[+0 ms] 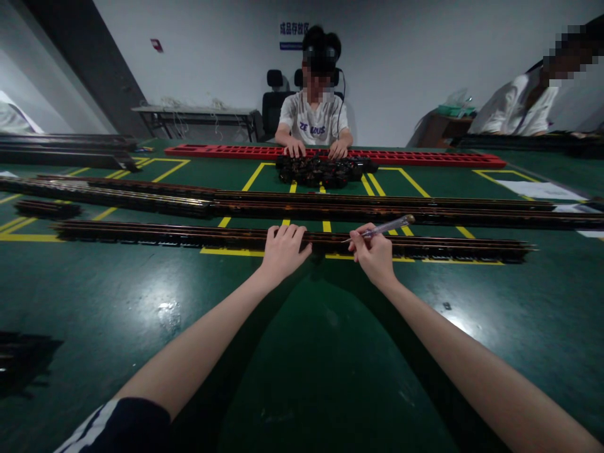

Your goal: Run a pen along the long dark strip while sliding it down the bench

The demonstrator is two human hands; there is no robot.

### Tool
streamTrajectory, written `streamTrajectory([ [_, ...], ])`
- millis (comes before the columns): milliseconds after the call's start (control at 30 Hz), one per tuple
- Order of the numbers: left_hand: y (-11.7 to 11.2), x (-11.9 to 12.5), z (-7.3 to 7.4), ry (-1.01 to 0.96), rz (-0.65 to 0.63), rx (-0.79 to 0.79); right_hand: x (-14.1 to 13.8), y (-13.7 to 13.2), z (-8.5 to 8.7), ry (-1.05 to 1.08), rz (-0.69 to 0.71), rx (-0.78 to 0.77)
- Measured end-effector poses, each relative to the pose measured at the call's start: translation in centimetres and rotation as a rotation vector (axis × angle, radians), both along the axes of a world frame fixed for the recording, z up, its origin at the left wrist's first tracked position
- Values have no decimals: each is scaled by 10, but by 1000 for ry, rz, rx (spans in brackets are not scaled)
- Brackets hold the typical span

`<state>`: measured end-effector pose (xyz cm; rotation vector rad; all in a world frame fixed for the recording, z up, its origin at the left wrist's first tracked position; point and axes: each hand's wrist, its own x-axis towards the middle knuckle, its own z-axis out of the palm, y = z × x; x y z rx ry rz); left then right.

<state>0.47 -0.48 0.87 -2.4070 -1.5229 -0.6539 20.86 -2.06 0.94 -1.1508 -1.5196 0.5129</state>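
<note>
Across the green table in front of me lies a long dark slotted strip [438, 244] with thin copper-coloured lines along it. My left hand [284, 251] rests on the strip near its middle, fingers spread over it and thumb out to the side. A little to the right, my right hand [375, 255] grips a slim screwdriver [384, 227] with a clear handle. The screwdriver is tilted, its handle end up to the right and its thin tip pointing left over the strip. Whether the tip touches the strip, I cannot tell.
Further dark strips [401, 207] lie behind mine. Opposite, a person [314, 119] handles a heap of black parts [325, 170] before a red slotted rail [438, 158]. Yellow tape [231, 251] marks the table [325, 352]. Papers [542, 190] lie at right, dark pieces [23, 362] at near left.
</note>
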Motion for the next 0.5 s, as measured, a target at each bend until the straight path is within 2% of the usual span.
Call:
streamTrajectory([
  [500,-1,0,-1,8,37,29,-3,-1,3,-42,-20,23],
])
